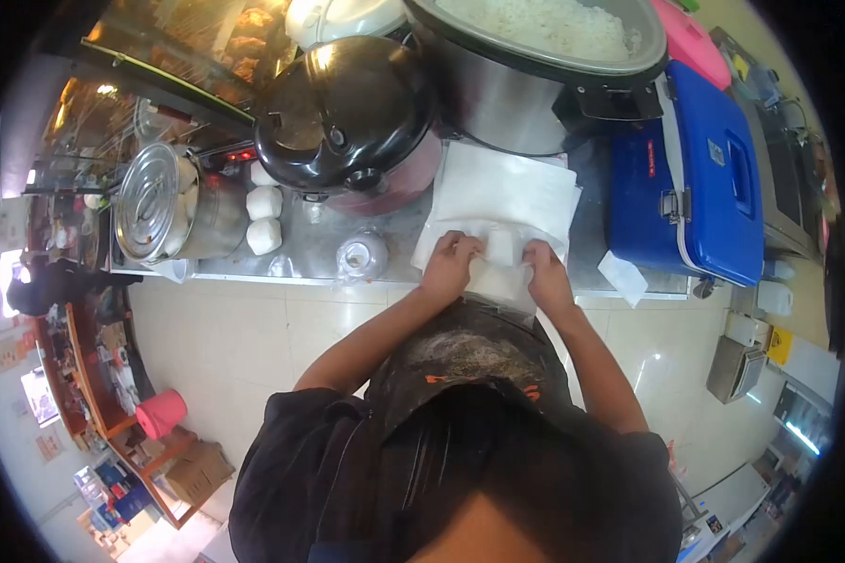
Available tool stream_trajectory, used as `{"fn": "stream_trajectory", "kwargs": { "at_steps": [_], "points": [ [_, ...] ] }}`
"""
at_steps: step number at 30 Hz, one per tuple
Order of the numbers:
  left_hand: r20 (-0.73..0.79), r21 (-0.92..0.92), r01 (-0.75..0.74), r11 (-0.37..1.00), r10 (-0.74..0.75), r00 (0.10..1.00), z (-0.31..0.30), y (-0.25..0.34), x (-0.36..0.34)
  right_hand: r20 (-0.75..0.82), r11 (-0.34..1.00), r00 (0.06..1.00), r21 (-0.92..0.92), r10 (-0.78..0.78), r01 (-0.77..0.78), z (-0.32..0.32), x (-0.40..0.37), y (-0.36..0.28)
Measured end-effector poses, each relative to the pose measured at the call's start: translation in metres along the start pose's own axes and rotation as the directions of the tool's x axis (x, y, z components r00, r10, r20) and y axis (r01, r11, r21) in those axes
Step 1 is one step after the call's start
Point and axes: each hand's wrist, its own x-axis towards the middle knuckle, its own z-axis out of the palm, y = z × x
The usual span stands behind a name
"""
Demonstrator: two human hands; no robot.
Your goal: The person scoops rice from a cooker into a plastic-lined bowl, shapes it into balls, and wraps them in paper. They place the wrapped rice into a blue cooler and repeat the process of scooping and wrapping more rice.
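Apparently mid-fold, left hand (450, 263) and right hand (546, 270) both pinch the paper (502, 248), and the next move likely wants even creasing

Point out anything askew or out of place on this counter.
One loose sheet lies askew beside the blue cooler, apart from the paper stack. It looks odd because its corner juts past the front edge of the counter. Nothing else stands out.

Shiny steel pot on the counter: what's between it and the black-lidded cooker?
In the head view: a row of white bundles on the metal counter.
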Motion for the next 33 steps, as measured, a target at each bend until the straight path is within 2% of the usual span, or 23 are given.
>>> {"fn": "stream_trajectory", "kwargs": {
  "at_steps": [3, 4, 7, 8, 10, 13, 16, 19, 20, 22, 23, 24, 25, 26, 27, 28, 30, 33],
  "points": [
    [0.159, -0.151, 0.234, 0.961, -0.210, 0.965, -0.005, -0.008, 0.013, 0.169, 0.993, 0.985, 0.107, 0.035, -0.054, -0.032, 0.033, -0.010],
    [0.170, -0.111, 0.210, 0.971, -0.190, 0.967, -0.006, -0.009, 0.018, 0.173, 0.976, 0.972, 0.122, 0.158, -0.180, -0.028, 0.042, -0.003],
    [0.204, 0.000, 0.141, 0.990, -0.138, 0.969, -0.006, -0.006, 0.033, 0.167, 0.945, 0.933, 0.018, 0.320, -0.327, -0.022, 0.061, -0.006],
    [0.135, 0.064, 0.099, 0.993, -0.107, 0.985, -0.005, -0.004, 0.041, 0.070, 0.965, 0.973, -0.166, 0.218, -0.204, -0.020, 0.065, -0.011],
    [0.007, 0.198, 0.033, 0.980, -0.035, 0.999, -0.011, 0.005, 0.057, -0.048, 0.847, 0.998, -0.532, -0.036, 0.005, -0.015, 0.068, -0.018],
    [0.234, 0.279, -0.096, 0.955, 0.030, 0.972, -0.016, -0.015, 0.068, 0.163, 0.852, 0.987, -0.518, 0.011, 0.076, -0.009, 0.076, 0.000],
    [0.401, 0.203, -0.007, 0.979, -0.077, 0.913, -0.020, -0.018, 0.067, 0.151, 0.955, 0.974, -0.269, 0.171, -0.125, -0.012, 0.069, 0.004],
    [0.406, 0.075, 0.234, 0.969, -0.244, 0.881, -0.025, -0.004, 0.051, -0.042, 0.985, 0.999, -0.174, -0.007, 0.000, -0.010, 0.037, 0.000],
    [0.353, 0.048, 0.148, 0.988, -0.155, 0.923, -0.019, -0.003, 0.043, -0.080, 0.985, 0.995, -0.163, -0.063, 0.049, -0.003, 0.028, 0.007],
    [0.244, 0.052, -0.011, 0.999, -0.002, 0.970, -0.002, -0.012, 0.018, -0.099, 0.940, 0.972, -0.292, -0.213, 0.177, 0.014, 0.007, 0.025],
    [0.374, 0.131, -0.143, 0.981, 0.085, 0.924, 0.008, -0.023, 0.008, -0.057, 0.951, 0.981, -0.262, -0.186, 0.165, 0.019, -0.004, 0.025],
    [0.336, 0.061, -0.037, 0.997, 0.015, 0.942, 0.006, -0.016, 0.001, -0.075, 0.957, 0.969, -0.194, -0.235, 0.217, 0.007, -0.002, 0.006],
    [0.428, 0.059, 0.008, 0.998, -0.033, 0.903, 0.004, -0.020, 0.004, -0.026, 0.941, 0.961, -0.209, -0.276, 0.265, 0.006, -0.001, 0.005],
    [0.446, 0.018, 0.039, 0.999, -0.043, 0.894, 0.000, -0.022, 0.013, -0.005, 0.924, 0.948, -0.226, -0.317, 0.307, 0.001, 0.001, -0.003],
    [0.569, 0.027, -0.123, 0.992, 0.086, 0.818, -0.007, -0.030, 0.027, -0.034, 0.906, 0.930, -0.242, -0.366, 0.348, -0.004, 0.004, -0.015],
    [0.586, -0.085, -0.008, 0.996, 0.056, 0.808, 0.006, -0.045, 0.033, 0.036, 0.933, 0.957, -0.214, -0.288, 0.289, -0.009, 0.005, -0.021],
    [0.630, 0.069, 0.013, 0.998, -0.054, 0.775, -0.014, -0.026, 0.073, 0.105, 0.930, 0.958, -0.231, -0.267, 0.285, -0.013, 0.005, -0.027],
    [0.561, 0.143, -0.206, 0.968, 0.092, 0.823, 0.019, -0.030, 0.087, 0.158, 0.944, 0.964, -0.220, -0.216, 0.247, -0.016, 0.002, -0.020]
  ]
}}
